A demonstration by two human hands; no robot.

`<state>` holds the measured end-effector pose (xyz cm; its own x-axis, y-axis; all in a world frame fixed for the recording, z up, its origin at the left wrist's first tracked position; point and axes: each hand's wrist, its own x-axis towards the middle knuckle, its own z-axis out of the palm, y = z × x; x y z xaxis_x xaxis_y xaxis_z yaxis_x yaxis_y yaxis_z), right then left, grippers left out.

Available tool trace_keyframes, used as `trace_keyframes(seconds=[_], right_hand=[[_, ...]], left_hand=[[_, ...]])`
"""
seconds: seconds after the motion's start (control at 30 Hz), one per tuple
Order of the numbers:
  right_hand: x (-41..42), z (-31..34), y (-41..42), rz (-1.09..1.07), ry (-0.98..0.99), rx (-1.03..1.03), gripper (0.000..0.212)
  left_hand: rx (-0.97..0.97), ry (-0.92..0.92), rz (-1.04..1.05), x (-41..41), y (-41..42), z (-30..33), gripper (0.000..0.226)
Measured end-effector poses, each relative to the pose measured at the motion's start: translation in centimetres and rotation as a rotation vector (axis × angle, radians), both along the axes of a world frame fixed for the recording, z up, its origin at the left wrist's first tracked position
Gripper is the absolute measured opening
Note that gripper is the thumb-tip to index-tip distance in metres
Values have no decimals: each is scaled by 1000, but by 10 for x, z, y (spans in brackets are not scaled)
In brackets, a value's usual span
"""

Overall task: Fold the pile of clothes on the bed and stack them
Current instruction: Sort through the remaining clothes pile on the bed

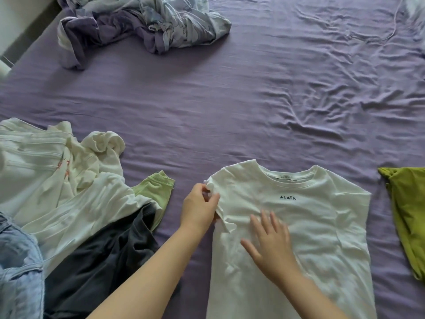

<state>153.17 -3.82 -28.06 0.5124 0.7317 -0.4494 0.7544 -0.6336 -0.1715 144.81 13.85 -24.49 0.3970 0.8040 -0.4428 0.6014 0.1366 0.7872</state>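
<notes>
A white T-shirt with small dark lettering on the chest lies face up on the purple bed sheet, neck pointing away from me. My left hand pinches the shirt's left sleeve at its edge. Flat on the shirt's chest lies my right hand, fingers spread and straight. To the left sits a pile of unfolded clothes: cream and white tops, a light green piece, a dark grey garment and blue denim.
An olive-green garment lies at the right edge. A crumpled lilac and pale blue duvet is bunched at the far left of the bed. A thin white cord runs across the far right.
</notes>
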Motion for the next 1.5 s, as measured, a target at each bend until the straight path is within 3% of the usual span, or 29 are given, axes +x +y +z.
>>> trace_keyframes(seconds=[0.07,0.13,0.23,0.33,0.4,0.5,0.7,0.97,1.1,1.27,1.3,1.4,1.5], right_hand=[[-11,7,-39,-36,-29,43,73],[-23,9,-77,-118,-62,138,79],[-49,-1,-123,-164,-103,144,66],[-58,-9,-141,-151,-15,10,70],[-55,-9,-139,-82,-10,-141,78],[-50,-16,-144,-62,70,-268,71],[-65,-6,-163,14,44,-154,70],[-122,3,-210,22,183,-30,61],[-137,13,-217,-56,346,23,45],[-135,37,-221,-143,629,138,54],[-133,39,-223,-143,615,137,51],[-117,42,-228,-282,478,190,14],[-87,42,-234,-513,395,176,11]], left_hand=[[-115,-87,-26,16,-16,-3,22],[-70,-35,-238,26,-32,-14,44],[385,427,-805,23,-53,-39,56],[580,600,-971,12,-66,-47,58],[536,566,-885,0,-75,-42,60],[456,545,-671,-30,-100,-32,71],[132,398,-336,-108,-168,-21,95],[-239,369,-75,-190,-236,-8,81],[-419,192,146,-200,-245,13,75],[-528,-140,343,-173,-228,41,60],[-566,-204,371,-164,-224,45,55],[-642,-305,440,-139,-214,52,35],[-708,-376,585,-119,-196,53,19]])
